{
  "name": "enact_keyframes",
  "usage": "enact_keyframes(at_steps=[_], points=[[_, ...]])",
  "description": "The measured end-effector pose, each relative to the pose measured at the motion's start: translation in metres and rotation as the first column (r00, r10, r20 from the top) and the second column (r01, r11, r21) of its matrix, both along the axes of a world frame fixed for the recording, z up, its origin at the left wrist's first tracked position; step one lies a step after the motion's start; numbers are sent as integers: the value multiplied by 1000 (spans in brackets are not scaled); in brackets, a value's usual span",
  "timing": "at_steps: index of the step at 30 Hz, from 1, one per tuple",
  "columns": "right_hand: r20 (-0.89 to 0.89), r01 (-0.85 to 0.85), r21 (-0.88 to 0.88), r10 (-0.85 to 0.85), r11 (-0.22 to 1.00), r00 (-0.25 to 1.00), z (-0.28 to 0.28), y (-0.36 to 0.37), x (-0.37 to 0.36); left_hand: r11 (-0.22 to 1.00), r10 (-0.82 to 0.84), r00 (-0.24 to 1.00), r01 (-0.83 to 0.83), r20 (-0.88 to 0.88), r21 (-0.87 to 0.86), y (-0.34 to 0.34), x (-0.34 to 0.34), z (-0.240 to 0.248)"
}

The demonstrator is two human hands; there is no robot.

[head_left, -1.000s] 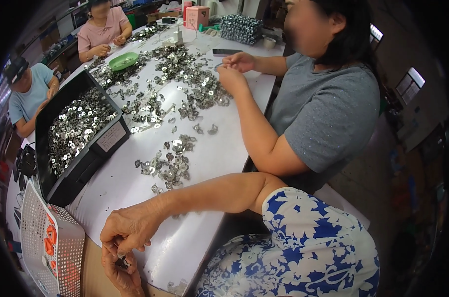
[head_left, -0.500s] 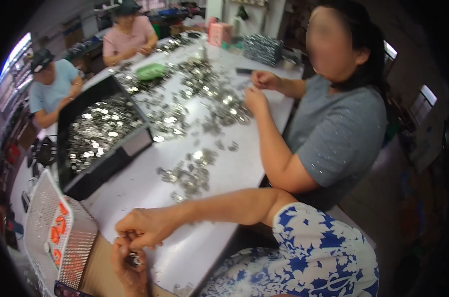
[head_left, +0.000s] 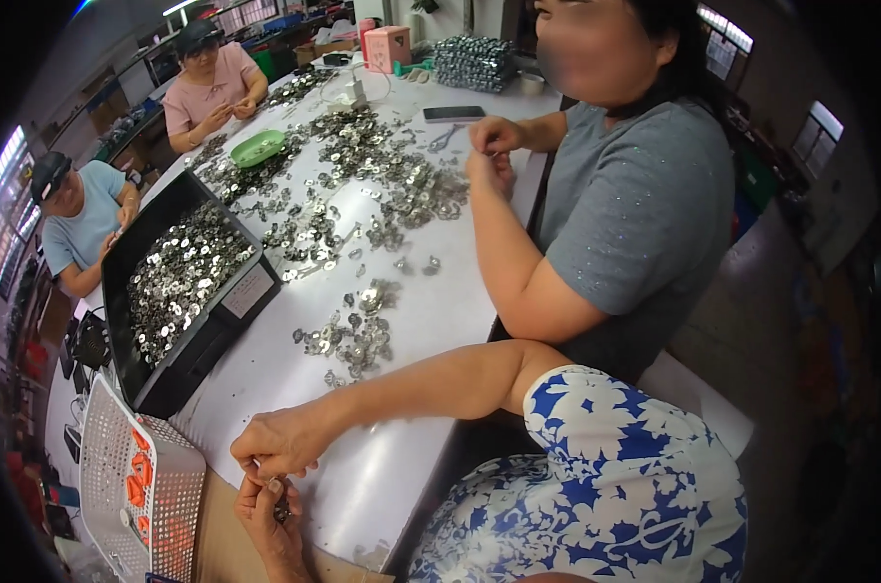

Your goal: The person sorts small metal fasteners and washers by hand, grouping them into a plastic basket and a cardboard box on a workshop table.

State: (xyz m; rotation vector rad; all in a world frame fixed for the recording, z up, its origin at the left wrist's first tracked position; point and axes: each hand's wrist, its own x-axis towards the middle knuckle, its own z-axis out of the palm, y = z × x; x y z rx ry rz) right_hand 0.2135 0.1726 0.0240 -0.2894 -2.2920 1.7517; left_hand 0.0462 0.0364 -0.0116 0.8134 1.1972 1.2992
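Observation:
Close together over the near edge of the white table (head_left: 362,486), my two hands meet fingertip to fingertip. My left hand (head_left: 268,530) curls around several small shiny metal pieces (head_left: 282,507), which show between its fingers. Just above it my right hand (head_left: 290,442) is closed in a pinch at the left fingertips; what it pinches is too small to make out. Beyond my right forearm lies a small loose pile of silvery metal pieces (head_left: 348,338). A black bin (head_left: 188,364), filled with similar round pieces, stands tilted to the left.
A white perforated basket (head_left: 178,476) with orange items (head_left: 139,476) stands left of my hands, beside brown cardboard (head_left: 222,530). Larger metal piles (head_left: 401,185) and a green dish (head_left: 258,149) lie farther back. A co-worker in grey (head_left: 615,214) sits close on the right; two others sit across.
The view has shifted slightly, so the scene sits a little differently in the picture. My hands stay together, with the left fingers and the pieces in them turned a little.

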Motion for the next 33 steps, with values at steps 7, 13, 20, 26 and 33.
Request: enact_keyframes(at_steps=[7, 13, 20, 26, 33], points=[[-8, 238, 795, -383, 557, 924, -41, 73, 25, 998, 70, 983, -70, 170, -6, 3, -2, 0], [228, 199, 663, -448, 722, 864, -14, 80, 31, 998, 45, 978, -52, 205, 31, 4, -13, -1], [114, 179, 498, -269, 848, 956, 1, 66, 34, 994, 83, 960, -98, 269, 45, -1, -19, 3], [327, 8, 665, -301, 747, 896, 3, 29, 22, 991, 125, 954, -130, 271, 2, -2, -14, 11], [282, 36, 753, -371, 657, 885, 2, 29, 13, 995, 96, 980, -91, 177, -34, 0, -11, 11]])
